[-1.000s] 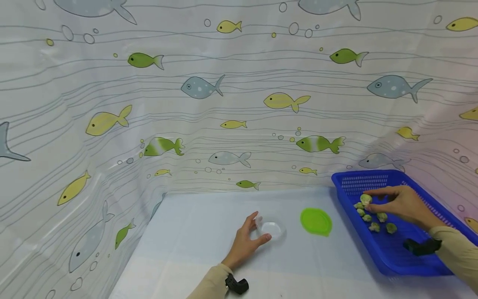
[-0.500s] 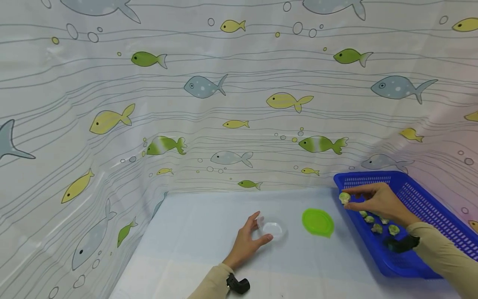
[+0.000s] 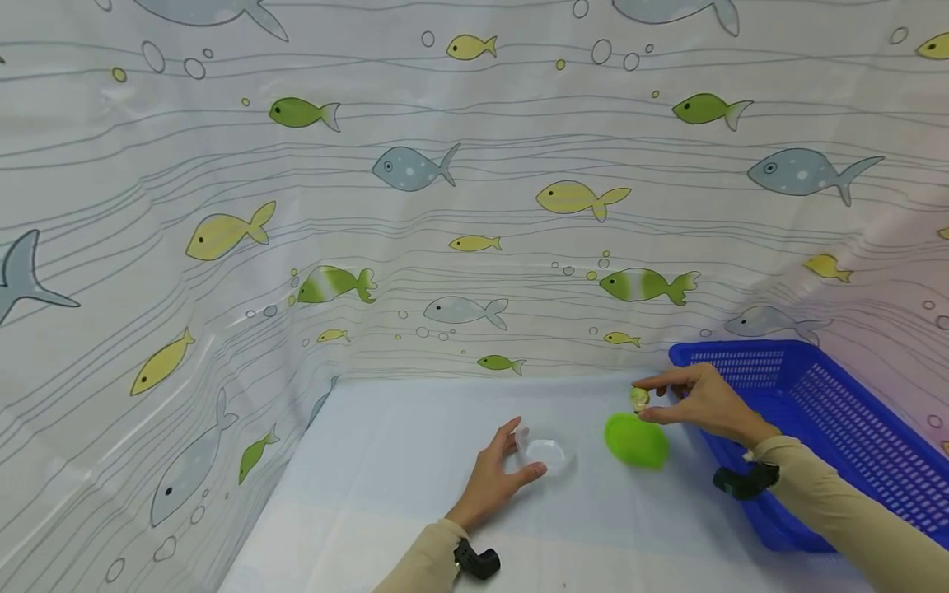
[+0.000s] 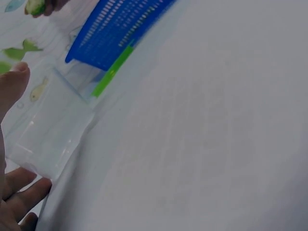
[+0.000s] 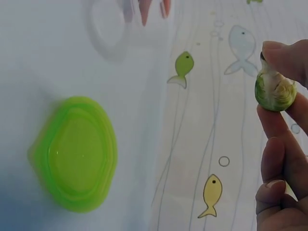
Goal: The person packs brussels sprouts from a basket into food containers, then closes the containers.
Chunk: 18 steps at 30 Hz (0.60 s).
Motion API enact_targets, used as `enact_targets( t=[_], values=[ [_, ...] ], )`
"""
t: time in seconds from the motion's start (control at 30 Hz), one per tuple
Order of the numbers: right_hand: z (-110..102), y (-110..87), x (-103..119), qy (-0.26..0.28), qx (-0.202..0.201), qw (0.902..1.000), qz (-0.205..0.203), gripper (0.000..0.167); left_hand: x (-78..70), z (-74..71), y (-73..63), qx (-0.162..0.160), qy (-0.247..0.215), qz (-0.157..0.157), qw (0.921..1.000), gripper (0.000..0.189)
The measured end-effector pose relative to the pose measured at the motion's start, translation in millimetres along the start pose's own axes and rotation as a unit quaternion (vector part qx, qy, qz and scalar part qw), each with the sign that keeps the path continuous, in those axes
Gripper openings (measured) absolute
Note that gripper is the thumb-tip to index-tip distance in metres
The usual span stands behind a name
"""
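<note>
My right hand (image 3: 704, 403) pinches a Brussels sprout (image 5: 275, 91) between thumb and fingertips. It is raised just above the far side of a bright green lid (image 5: 79, 154); the cut, pale face of the sprout shows in the right wrist view. On the white table, a clear plastic container (image 3: 546, 452) stands with its mouth up. Around its left side curve the thumb and fingers of my left hand (image 3: 493, 473), gripping it. In the left wrist view the container's see-through wall (image 4: 53, 120) lies between thumb and fingers.
A blue plastic basket (image 3: 771, 371) with slotted walls stands at the right, partly behind my right hand and sleeve. The green lid lies flat between basket and container. A fish-patterned curtain (image 3: 415, 247) rises behind and beside the white table (image 3: 371, 494).
My right hand has lifted the Brussels sprout out of the blue basket and carried it left, past the rim, to above the green lid. The left hand stays on the container.
</note>
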State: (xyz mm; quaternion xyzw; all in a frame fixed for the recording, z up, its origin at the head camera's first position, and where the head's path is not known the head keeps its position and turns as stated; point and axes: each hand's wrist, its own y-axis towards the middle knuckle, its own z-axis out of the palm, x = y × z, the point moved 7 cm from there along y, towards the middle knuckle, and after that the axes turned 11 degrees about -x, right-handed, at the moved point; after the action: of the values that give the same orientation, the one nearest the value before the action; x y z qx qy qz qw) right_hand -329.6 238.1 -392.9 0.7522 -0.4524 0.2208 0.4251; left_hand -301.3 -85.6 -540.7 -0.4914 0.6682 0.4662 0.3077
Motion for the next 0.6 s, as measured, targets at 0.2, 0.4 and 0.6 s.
enact_targets(
  t=[0.2,0.4,0.6],
  values=[
    [17,4.3,4,0.008,0.006,0.9999,0.006,0.036,-0.2,0.8,0.3,0.004,-0.003,0.000,1.0000,0.088],
    [36,9.3,7,0.013,0.007,0.9999,-0.008,0.035,1.5,0.9,0.4,0.007,-0.002,0.002,1.0000,0.088],
    [61,12.7,7,0.019,0.006,0.9997,-0.010,0.035,2.5,1.5,0.0,0.008,0.001,0.007,0.9999,0.088]
  ],
)
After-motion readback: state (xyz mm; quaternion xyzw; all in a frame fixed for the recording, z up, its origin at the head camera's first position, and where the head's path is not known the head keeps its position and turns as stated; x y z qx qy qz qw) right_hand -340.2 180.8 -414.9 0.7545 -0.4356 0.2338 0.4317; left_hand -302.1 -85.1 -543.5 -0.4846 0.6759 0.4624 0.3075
